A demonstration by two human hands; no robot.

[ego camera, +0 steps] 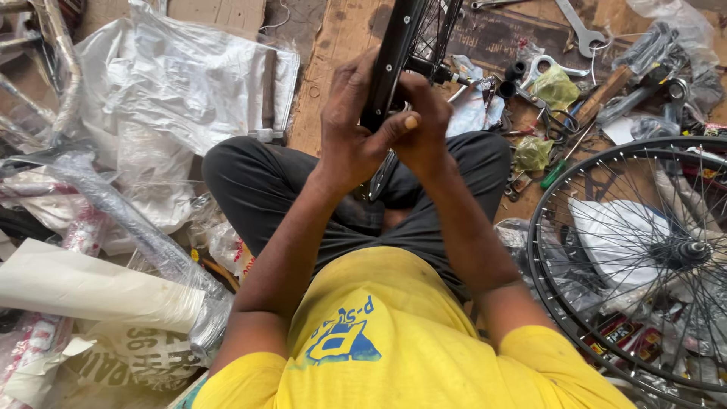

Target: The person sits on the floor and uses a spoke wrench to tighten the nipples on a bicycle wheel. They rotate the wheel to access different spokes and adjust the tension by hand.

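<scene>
I see the black wheel rim (394, 57) standing edge-on in front of me, rising from my lap to the top of the view, with its thin spokes (435, 30) fanning off to the right of it and the hub axle (447, 76) poking out just beside them. My left hand (352, 125) is wrapped round the near edge of the rim, fingers curled against its left face and the thumb (397, 125) laid across toward the other hand. My right hand (424, 121) closes on the rim from the right, touching the left thumb; whether it pinches a spoke nipple or only the rim I cannot tell, since the fingers hide that spot.

Below the rim are my crossed legs in dark trousers (265, 182) and a yellow shirt (394, 341). Right of the rim lies a scatter of tools on brown cardboard (341, 45): a flat spanner (579, 30), a wooden-handled tool (606, 91), a green-handled screwdriver (556, 170) and scraps of greenish plastic (556, 87). Farther right of the rim, lower down, a second spoked wheel (644, 257) lies flat over papers and wrappers. Left of the rim sits a white woven sack (166, 83) with a hammer (267, 98) on it, and beyond it plastic-wrapped tubes (129, 220) and a pale roll of paper (83, 284).
</scene>
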